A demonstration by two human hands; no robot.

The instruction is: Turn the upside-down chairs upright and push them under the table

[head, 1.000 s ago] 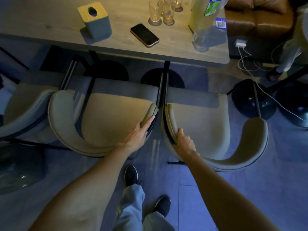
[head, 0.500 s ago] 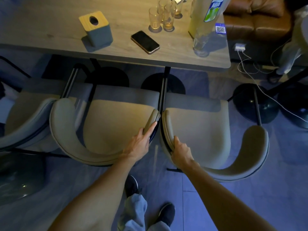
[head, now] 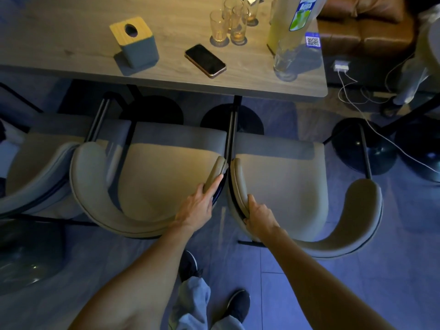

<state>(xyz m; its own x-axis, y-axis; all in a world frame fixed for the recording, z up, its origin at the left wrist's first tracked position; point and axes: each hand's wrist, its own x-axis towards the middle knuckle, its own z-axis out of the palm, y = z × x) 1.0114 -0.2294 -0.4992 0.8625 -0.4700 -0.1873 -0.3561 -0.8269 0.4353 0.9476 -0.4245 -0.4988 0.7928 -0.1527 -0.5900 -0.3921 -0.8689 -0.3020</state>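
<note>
Three beige upholstered chairs stand upright side by side in front of the wooden table point(head: 166, 79), their seat fronts just under its near edge. My left hand point(head: 197, 206) grips the right arm end of the middle chair point(head: 166, 177). On the left arm of the right chair point(head: 281, 182), my right hand point(head: 259, 215) is closed. The left chair point(head: 31, 177) is partly cut off by the frame's edge. Black table bases show on the floor behind the seats.
On the table stand a tissue box point(head: 133, 41), a phone point(head: 205, 60), several glasses point(head: 228, 27) and a large bottle point(head: 290, 22). A brown sofa point(head: 366, 25) and a white charger cable point(head: 357, 98) lie to the right. My feet point(head: 235, 306) are on the floor below.
Both chairs and the table sit slightly lower in view than a second ago, and my hands keep the same hold on the chair arms. The seat fronts stay at the table edge.
</note>
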